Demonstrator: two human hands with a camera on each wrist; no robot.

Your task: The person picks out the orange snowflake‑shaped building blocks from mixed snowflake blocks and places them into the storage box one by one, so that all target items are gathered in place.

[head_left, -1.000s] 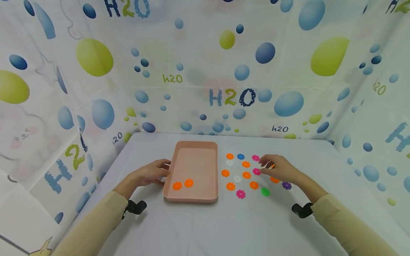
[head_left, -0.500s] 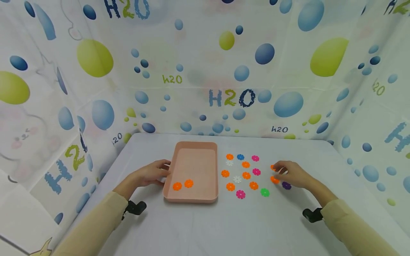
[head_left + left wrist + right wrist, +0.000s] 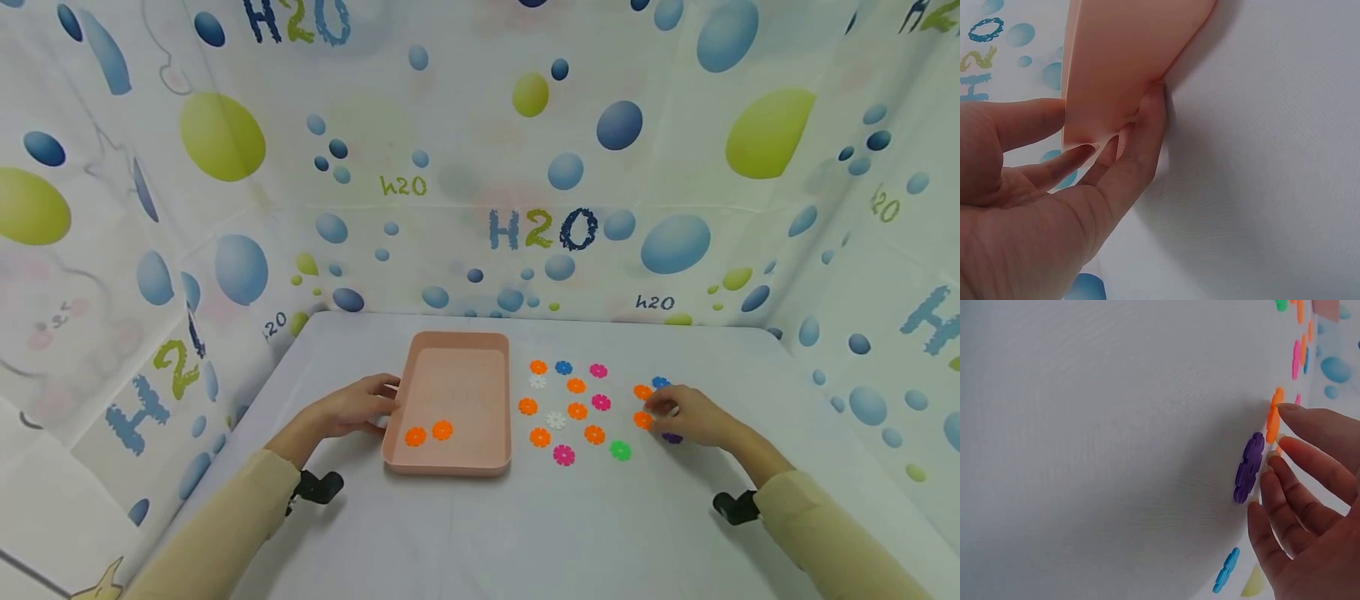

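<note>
In the head view my left hand [image 3: 356,406] rests on the left side of a shallow pink tray [image 3: 461,375]. The left wrist view has its thumb and fingertips against the tray's outer wall [image 3: 1125,62]. Two orange snowflake building discs [image 3: 416,436] lie inside. My right hand [image 3: 692,414] is at the far right of the loose discs, its thumb and index tips right at an orange disc [image 3: 1274,415] that lies on the table. Close under its other fingers is a purple disc [image 3: 1250,467], partly covered in the head view. Another orange disc [image 3: 642,392] and a blue one [image 3: 660,382] lie just beyond.
Between tray and right hand, several orange, pink and white discs [image 3: 556,420] are spread over the white tablecloth [image 3: 480,533], with a blue disc [image 3: 564,367] at the back and a green one [image 3: 620,450] in front. A patterned curtain [image 3: 450,175] stands behind the table.
My right hand has moved right, from the pink discs to the orange disc, then slightly down, uncovering a blue disc. The left hand and tray stay put.
</note>
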